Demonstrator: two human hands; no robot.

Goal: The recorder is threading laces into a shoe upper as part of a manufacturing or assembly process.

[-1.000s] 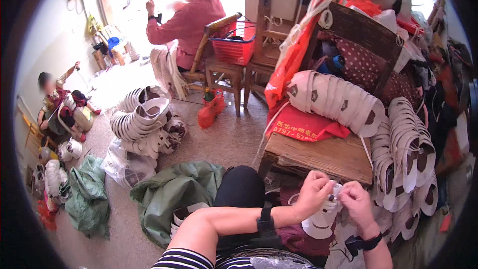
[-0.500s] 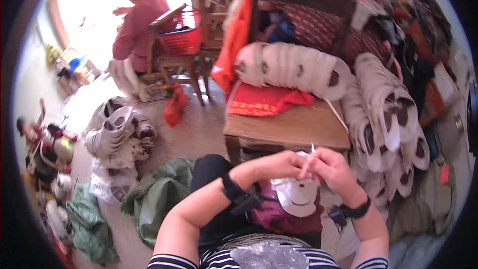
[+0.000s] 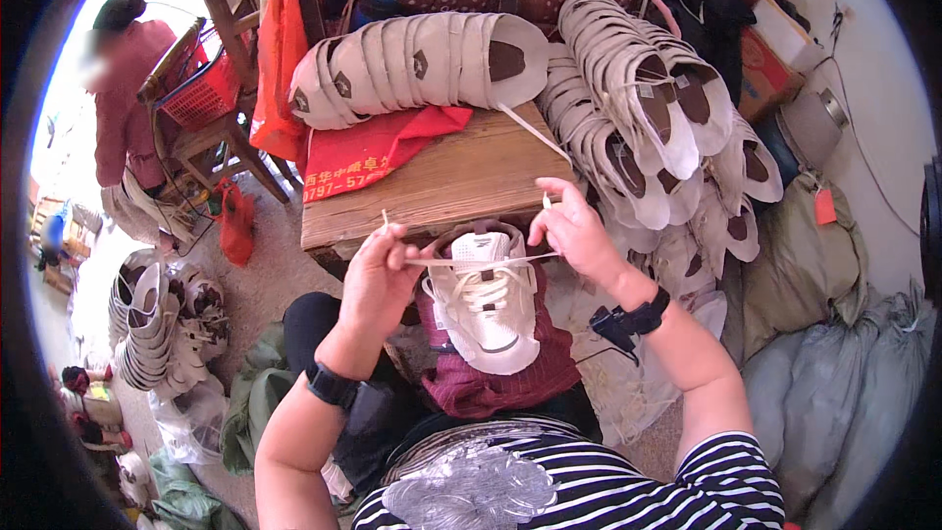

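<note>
A white sneaker upper (image 3: pixel 489 332) rests on the maroon cloth (image 3: pixel 491 385) over my lap, toe toward me. Its lace (image 3: pixel 456 263) runs criss-cross through the eyelets. Across the top of the upper, the lace is stretched sideways between my hands. On the left side, my left hand (image 3: pixel 378 270) pinches one end, with a tip sticking up above the fingers. My right hand (image 3: pixel 577 238) grips the other end, its fingers raised beside the wooden seat's edge.
Beyond the upper stands a wooden chair (image 3: pixel 422 175) bearing a red cloth (image 3: pixel 378 147) and a row of nested uppers (image 3: pixel 417 69). More stacked uppers (image 3: pixel 638 108) hang at the right. Another person (image 3: pixel 132 98) sits at the far left near a red basket (image 3: pixel 201 88).
My hands were close together above the upper; now they are spread apart with the lace stretched between them. The view has turned rightward, and more of the upper shows.
</note>
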